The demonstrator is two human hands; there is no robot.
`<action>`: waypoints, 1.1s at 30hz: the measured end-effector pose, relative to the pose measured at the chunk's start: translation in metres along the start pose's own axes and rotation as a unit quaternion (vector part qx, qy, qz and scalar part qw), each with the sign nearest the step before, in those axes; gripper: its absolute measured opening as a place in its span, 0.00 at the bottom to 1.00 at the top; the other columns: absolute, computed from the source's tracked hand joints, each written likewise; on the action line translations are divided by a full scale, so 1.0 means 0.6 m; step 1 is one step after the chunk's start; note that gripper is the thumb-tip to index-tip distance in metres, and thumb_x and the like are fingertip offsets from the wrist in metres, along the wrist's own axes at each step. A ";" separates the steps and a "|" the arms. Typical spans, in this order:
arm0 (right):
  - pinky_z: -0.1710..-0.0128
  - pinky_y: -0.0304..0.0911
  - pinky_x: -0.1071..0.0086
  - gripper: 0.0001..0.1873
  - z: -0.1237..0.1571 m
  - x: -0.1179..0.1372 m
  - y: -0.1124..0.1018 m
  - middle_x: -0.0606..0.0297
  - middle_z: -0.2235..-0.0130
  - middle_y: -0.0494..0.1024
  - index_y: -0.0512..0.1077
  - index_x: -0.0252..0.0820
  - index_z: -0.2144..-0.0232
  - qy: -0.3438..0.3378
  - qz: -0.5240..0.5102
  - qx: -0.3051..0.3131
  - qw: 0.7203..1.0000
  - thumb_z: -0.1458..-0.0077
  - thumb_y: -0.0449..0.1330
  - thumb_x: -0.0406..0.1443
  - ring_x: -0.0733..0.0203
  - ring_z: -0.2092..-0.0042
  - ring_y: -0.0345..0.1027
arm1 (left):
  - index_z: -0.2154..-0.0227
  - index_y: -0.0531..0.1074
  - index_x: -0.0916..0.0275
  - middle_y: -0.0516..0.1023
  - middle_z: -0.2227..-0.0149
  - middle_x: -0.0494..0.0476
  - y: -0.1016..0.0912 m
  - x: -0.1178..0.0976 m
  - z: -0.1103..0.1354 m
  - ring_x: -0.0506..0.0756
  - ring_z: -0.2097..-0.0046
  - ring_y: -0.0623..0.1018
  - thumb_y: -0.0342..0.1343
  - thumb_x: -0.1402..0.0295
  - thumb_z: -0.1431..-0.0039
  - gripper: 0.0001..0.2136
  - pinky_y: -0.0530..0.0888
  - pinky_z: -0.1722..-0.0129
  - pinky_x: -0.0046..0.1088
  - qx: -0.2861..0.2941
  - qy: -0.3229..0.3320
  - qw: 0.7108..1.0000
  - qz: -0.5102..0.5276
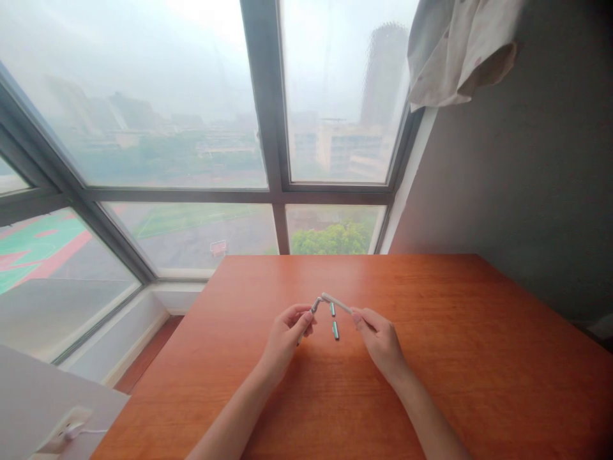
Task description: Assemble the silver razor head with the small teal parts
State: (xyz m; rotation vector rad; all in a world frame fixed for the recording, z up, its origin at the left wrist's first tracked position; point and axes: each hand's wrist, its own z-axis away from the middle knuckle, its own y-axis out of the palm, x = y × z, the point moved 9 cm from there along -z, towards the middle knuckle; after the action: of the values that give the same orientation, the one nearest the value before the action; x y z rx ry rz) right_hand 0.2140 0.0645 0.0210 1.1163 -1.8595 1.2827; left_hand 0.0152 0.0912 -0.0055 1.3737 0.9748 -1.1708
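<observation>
Over the middle of a reddish wooden table (431, 358), my left hand (286, 337) pinches a small grey stick-like piece (316, 304). My right hand (378, 338) pinches a pale slim rod (336, 302). The tips of the two pieces meet above the table between my hands. Two small green-grey cylinders, like batteries, lie on the table below them: one (332, 309) farther off, one (336, 329) nearer to me.
A large window (268, 128) with dark frames stands behind the table. A grey wall (527, 179) borders the right side, with pale cloth (454, 51) hanging at the top. At lower left a white surface carries a white plug and cable (67, 429).
</observation>
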 end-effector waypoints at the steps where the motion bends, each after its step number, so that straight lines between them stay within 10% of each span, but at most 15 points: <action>1: 0.70 0.59 0.73 0.24 0.000 -0.001 0.001 0.64 0.73 0.71 0.77 0.38 0.62 0.000 0.002 0.001 1.000 0.39 0.48 0.48 0.61 0.69 0.64 | 0.64 0.74 0.65 0.75 0.74 0.55 0.000 -0.001 0.000 0.50 0.74 0.69 0.63 0.57 0.52 0.17 0.64 0.75 0.25 -0.002 0.000 1.000 0.002; 33: 0.72 0.57 0.72 0.22 -0.001 0.001 0.001 0.65 0.74 0.71 0.77 0.40 0.62 -0.020 0.055 0.000 0.998 0.38 0.48 0.46 0.62 0.72 0.63 | 0.64 0.75 0.67 0.75 0.73 0.56 0.042 0.028 0.018 0.47 0.76 0.68 0.60 0.53 0.49 0.19 0.61 0.77 0.21 0.077 -0.088 0.993 0.029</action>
State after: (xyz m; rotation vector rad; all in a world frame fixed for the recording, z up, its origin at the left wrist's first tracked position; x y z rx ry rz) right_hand 0.2132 0.0649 0.0212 1.0593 -1.9737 1.3300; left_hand 0.0415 0.0767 -0.0169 1.3838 0.7290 -1.3211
